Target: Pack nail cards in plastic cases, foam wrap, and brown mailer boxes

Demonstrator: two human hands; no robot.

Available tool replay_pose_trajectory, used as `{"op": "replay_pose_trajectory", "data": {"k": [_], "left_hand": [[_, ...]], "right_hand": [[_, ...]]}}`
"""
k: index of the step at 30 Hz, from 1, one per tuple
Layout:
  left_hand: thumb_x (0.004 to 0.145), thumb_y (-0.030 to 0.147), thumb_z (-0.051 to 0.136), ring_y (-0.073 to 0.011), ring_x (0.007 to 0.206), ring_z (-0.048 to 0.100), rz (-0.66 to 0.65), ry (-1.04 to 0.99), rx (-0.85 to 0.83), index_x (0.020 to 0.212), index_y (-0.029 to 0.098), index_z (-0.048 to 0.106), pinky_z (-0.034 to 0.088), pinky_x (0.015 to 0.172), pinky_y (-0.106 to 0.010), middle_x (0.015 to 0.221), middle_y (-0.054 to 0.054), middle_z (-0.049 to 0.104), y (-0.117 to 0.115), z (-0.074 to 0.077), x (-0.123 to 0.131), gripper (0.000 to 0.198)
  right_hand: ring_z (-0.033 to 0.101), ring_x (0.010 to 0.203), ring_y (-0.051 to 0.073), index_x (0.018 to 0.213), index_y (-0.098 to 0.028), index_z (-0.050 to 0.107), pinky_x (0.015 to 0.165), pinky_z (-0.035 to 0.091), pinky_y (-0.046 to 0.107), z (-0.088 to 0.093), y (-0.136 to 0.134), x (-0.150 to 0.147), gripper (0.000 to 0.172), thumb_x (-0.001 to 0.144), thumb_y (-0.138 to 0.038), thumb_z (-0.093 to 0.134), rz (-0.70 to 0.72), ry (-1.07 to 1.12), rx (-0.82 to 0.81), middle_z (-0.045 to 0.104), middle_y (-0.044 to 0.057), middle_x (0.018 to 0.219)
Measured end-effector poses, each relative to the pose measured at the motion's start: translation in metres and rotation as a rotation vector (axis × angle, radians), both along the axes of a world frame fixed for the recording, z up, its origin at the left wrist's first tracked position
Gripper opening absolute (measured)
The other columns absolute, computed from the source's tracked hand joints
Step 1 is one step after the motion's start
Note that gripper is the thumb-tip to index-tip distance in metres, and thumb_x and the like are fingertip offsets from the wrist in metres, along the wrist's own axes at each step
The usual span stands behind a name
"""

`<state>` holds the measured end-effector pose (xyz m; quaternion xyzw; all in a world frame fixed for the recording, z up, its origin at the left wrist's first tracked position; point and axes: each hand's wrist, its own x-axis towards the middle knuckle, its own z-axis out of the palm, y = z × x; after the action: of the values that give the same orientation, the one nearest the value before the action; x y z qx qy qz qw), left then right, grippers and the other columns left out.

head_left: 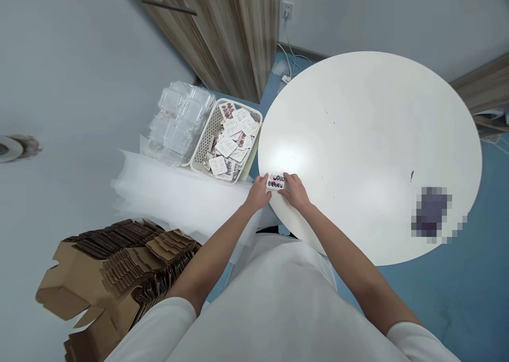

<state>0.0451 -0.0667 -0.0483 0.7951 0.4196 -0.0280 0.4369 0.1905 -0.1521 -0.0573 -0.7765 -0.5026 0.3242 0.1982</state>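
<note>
Between my two hands is a small white card (275, 182) bearing two rows of dark, shiny, nail-shaped pieces. My left hand (259, 192) grips the card's left edge, thumb and fingers closed on it. On the opposite edge my right hand (295, 192) pinches the same card. It is held over the near left rim of a round white table (369, 123). Left of the table, a white perforated basket (204, 139) contains many similar cards, some showing printed text and others rows of coloured pieces.
Clear plastic boxes (181, 121) are piled left of the basket. White sheet material (178, 190) lies in front of it. Folded brown cardboard boxes (99, 272) are stacked at lower left. A pixelated dark object (432, 212) rests at the table's right. Cables (292, 60) run along the floor behind.
</note>
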Motion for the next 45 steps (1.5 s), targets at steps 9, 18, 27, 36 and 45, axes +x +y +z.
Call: {"op": "replay_pose_trajectory", "data": {"k": [9, 18, 27, 36, 45], "left_hand": [[0.073, 0.014, 0.047, -0.0246, 0.104, 0.046, -0.061, 0.014, 0.198, 0.132, 0.009, 0.027, 0.043, 0.083, -0.037, 0.111, -0.014, 0.045, -0.011, -0.004, -0.006, 0.062], [0.08, 0.018, 0.037, -0.0264, 0.127, 0.03, -0.35, 0.059, 0.426, 0.129, 0.013, 0.036, 0.028, 0.094, -0.042, 0.136, -0.013, 0.039, -0.022, 0.01, -0.024, 0.049], [0.083, 0.023, 0.034, -0.0271, 0.131, 0.023, -0.356, 0.118, 0.476, 0.133, 0.011, 0.031, 0.023, 0.096, -0.044, 0.139, -0.013, 0.034, -0.002, 0.01, -0.016, 0.052], [0.084, 0.025, 0.033, -0.0266, 0.132, 0.021, -0.325, 0.136, 0.463, 0.134, 0.011, 0.031, 0.022, 0.098, -0.043, 0.14, -0.013, 0.032, 0.019, 0.008, -0.008, 0.052], [0.084, 0.024, 0.032, -0.0264, 0.132, 0.021, -0.353, 0.123, 0.453, 0.135, 0.011, 0.029, 0.021, 0.099, -0.042, 0.141, -0.014, 0.031, 0.022, 0.006, -0.009, 0.052]], "right_hand": [[0.049, 0.093, 0.027, 0.131, -0.015, 0.032, 0.076, 0.042, 0.038, 0.001, -0.002, -0.012, 0.057, 0.078, -0.025, 0.052, 0.021, -0.171, 0.01, 0.052, 0.014, 0.104], [0.027, 0.126, 0.029, 0.119, -0.019, 0.047, 0.094, 0.023, 0.046, 0.01, -0.032, -0.02, 0.042, 0.082, -0.04, 0.046, 0.202, -0.298, 0.096, 0.037, 0.013, 0.136], [0.025, 0.127, 0.03, 0.121, -0.018, 0.046, 0.094, 0.019, 0.047, 0.008, -0.009, -0.025, 0.042, 0.083, -0.038, 0.043, 0.161, -0.322, 0.064, 0.035, 0.014, 0.138], [0.024, 0.128, 0.029, 0.124, -0.018, 0.042, 0.095, 0.019, 0.046, 0.01, 0.011, -0.022, 0.045, 0.083, -0.037, 0.042, 0.129, -0.328, 0.035, 0.033, 0.013, 0.139], [0.023, 0.128, 0.03, 0.124, -0.019, 0.043, 0.094, 0.02, 0.046, 0.011, 0.012, -0.024, 0.045, 0.084, -0.038, 0.04, 0.122, -0.35, 0.011, 0.032, 0.013, 0.139]]}}
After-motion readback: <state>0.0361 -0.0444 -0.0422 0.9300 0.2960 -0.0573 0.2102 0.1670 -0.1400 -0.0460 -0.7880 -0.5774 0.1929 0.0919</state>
